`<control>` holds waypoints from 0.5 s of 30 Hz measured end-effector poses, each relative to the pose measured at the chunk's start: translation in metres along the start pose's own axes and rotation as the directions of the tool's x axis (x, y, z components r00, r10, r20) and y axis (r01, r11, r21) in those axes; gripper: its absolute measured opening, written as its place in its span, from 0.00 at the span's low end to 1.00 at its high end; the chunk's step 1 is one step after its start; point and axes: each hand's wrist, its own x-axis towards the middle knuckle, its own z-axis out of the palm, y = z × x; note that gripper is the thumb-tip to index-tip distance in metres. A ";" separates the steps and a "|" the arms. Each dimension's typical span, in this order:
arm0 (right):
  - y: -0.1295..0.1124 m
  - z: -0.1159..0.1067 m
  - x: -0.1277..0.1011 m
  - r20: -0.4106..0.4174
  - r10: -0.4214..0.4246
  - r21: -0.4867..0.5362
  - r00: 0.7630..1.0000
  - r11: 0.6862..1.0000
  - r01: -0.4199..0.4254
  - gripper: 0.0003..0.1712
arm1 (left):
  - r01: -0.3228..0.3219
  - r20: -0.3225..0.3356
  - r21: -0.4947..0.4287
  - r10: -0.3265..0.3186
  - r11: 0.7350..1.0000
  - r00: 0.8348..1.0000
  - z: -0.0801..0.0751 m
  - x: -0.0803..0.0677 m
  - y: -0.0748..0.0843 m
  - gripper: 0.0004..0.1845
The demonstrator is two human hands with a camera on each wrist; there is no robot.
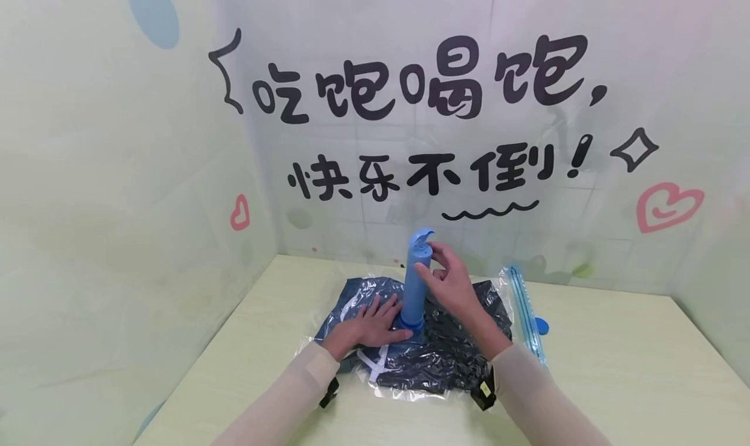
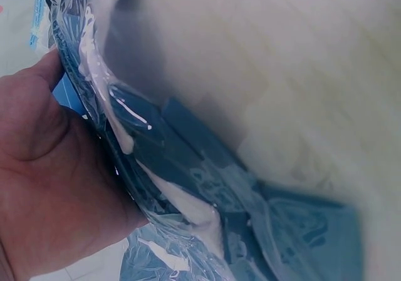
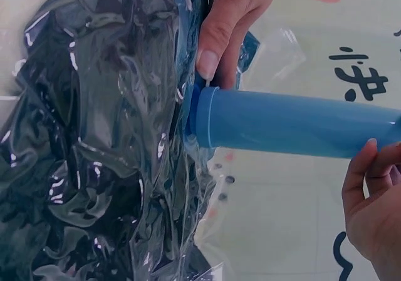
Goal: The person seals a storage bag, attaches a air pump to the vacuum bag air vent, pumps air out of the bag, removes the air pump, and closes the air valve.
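1. One blue pump [image 1: 417,283], upright on one clear plastic bag [image 1: 445,361], base seated on the bag near its middle.
2. One bag only, flat on the pale tabletop [image 1: 615,381], stuffed with dark folded cloth [image 1: 457,348], wrinkled and shiny in the right wrist view.
3. One left hand [image 1: 369,325], palm down on the bag, fingers straight and spread, thumb tip just beside the pump's base; thumb [image 3: 216,40] also seen against the base collar in the right wrist view.
4. One right hand [image 1: 448,280], fingers curled round the upper part of the pump, just below its top cap.
5. One blue strip [image 1: 527,316] along the bag's right edge, running away from the person, with one small blue disc [image 1: 541,326] just beside it on the tabletop.
6. Two pale sleeves, one on each forearm; two dark wrist straps, one at each cuff.
7. Two pink hearts and two rows of black lettering on the wall behind the tabletop.
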 end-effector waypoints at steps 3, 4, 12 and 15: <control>-0.003 0.000 -0.001 0.016 -0.003 -0.033 1.000 0.999 0.003 0.26 | 0.010 0.006 -0.004 -0.010 1.000 1.000 -0.002 -0.002 0.003 0.43; -0.003 0.001 -0.002 0.014 -0.005 -0.050 1.000 0.999 0.006 0.26 | 0.009 0.007 -0.003 -0.009 1.000 1.000 -0.002 -0.003 0.003 0.43; -0.002 0.017 0.000 -0.175 0.032 -0.236 0.984 0.969 -0.073 0.43 | 0.006 0.008 0.000 -0.006 1.000 1.000 -0.004 -0.002 0.003 0.43; -0.006 0.022 0.001 -0.234 0.027 -0.272 0.972 0.958 -0.092 0.47 | 0.009 0.008 0.001 -0.009 1.000 1.000 -0.004 -0.002 0.003 0.43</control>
